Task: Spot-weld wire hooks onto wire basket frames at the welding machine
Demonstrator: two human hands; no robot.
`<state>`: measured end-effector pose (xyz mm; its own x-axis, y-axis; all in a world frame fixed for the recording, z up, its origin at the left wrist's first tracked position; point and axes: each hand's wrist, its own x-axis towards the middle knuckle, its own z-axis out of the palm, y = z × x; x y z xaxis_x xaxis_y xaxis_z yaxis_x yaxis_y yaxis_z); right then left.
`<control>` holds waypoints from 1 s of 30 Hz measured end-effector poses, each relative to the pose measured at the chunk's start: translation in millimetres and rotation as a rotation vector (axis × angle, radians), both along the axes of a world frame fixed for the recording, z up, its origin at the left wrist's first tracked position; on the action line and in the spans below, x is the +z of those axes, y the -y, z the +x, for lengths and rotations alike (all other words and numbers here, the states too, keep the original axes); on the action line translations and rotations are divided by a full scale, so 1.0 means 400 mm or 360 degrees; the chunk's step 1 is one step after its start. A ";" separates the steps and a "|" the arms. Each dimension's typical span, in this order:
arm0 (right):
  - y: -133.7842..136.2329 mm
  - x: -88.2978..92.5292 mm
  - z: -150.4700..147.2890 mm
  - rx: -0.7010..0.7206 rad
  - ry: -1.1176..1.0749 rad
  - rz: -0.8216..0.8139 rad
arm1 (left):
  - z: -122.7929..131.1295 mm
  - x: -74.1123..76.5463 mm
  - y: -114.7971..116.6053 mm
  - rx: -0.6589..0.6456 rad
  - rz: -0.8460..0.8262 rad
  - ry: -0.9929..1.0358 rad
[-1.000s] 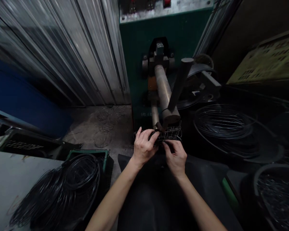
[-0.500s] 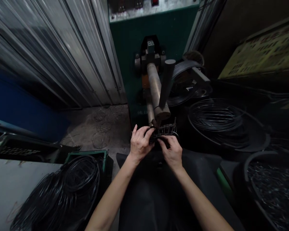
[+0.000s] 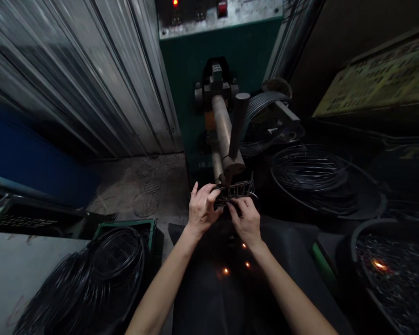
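Note:
In the head view, a small dark wire frame (image 3: 242,189) with several short cross wires sits at the tip of the spot welder's arms (image 3: 224,132). My left hand (image 3: 203,210) pinches its left part, close to the lower electrode tip. On the near side, my right hand (image 3: 247,219) grips the frame with thumb and fingers closed. Part of the frame is hidden behind my fingers. Three glowing sparks show over the dark cover (image 3: 209,298) below my hands.
The green machine body (image 3: 226,51) stands ahead. Wire rings fill a tub (image 3: 365,209) at right. A bin (image 3: 356,242) of small metal pieces, with a glowing spot, is nearer. Black wire rings (image 3: 87,279) heap beside a green crate (image 3: 125,222) at left.
Orange sparks have appeared below my hands and in the right bin, and a red light shows on the machine panel. The view has shifted slightly; both hands keep their hold.

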<state>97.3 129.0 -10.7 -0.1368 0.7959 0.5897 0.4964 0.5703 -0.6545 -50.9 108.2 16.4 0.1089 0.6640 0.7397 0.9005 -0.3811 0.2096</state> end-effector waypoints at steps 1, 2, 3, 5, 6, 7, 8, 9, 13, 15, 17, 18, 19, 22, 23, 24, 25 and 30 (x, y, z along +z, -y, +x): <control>0.000 -0.001 -0.001 -0.0005 0.0000 0.0010 | 0.000 -0.001 0.000 -0.0002 0.0003 -0.0002; 0.001 -0.002 -0.002 -0.0010 -0.0003 0.0022 | -0.001 -0.002 -0.001 -0.0002 0.0007 -0.0004; 0.002 -0.002 -0.002 -0.0012 -0.0008 0.0037 | -0.001 -0.003 -0.001 -0.0002 0.0010 -0.0006; 0.003 -0.002 -0.002 -0.0016 -0.0018 0.0063 | -0.001 -0.005 -0.002 -0.0003 0.0029 -0.0015; 0.005 -0.001 -0.002 -0.0018 -0.0018 0.0068 | -0.001 -0.006 -0.003 -0.0005 0.0045 -0.0022; 0.005 0.000 -0.002 -0.0020 -0.0016 0.0070 | -0.001 -0.007 -0.004 -0.0007 0.0060 -0.0030; 0.006 0.000 -0.002 -0.0020 -0.0011 0.0068 | -0.002 -0.009 -0.004 -0.0006 0.0071 -0.0038; 0.006 0.000 -0.003 -0.0021 -0.0005 0.0067 | -0.002 -0.011 -0.005 -0.0004 0.0077 -0.0049; 0.002 -0.004 -0.012 -0.0028 0.0003 0.0109 | -0.003 -0.017 -0.007 0.0012 0.0095 -0.0095; 0.000 -0.005 -0.012 -0.0026 0.0002 0.0115 | -0.004 -0.016 -0.008 0.0021 0.0116 -0.0111; 0.003 -0.003 -0.001 -0.0021 0.0000 0.0090 | -0.004 -0.013 -0.008 0.0033 0.0136 -0.0118; 0.006 -0.001 0.010 -0.0033 0.0001 0.0074 | -0.004 -0.011 -0.008 0.0037 0.0144 -0.0122; 0.011 0.002 0.026 -0.0066 0.0004 0.0064 | -0.004 -0.009 -0.008 0.0037 0.0153 -0.0128; 0.022 0.020 0.087 -0.0255 0.0028 0.0063 | -0.005 -0.005 -0.008 0.0027 0.0159 -0.0143; 0.023 0.030 0.109 -0.0310 0.0042 0.0069 | -0.005 -0.005 -0.007 0.0025 0.0154 -0.0145; 0.021 0.042 0.130 -0.0345 0.0053 0.0083 | -0.006 -0.005 -0.007 0.0025 0.0148 -0.0145; 0.016 0.056 0.149 -0.0361 0.0066 0.0101 | -0.006 -0.005 -0.007 0.0025 0.0145 -0.0141; -0.061 0.140 0.211 -0.0311 0.0168 0.0204 | -0.006 -0.003 -0.004 0.0023 0.0097 -0.0098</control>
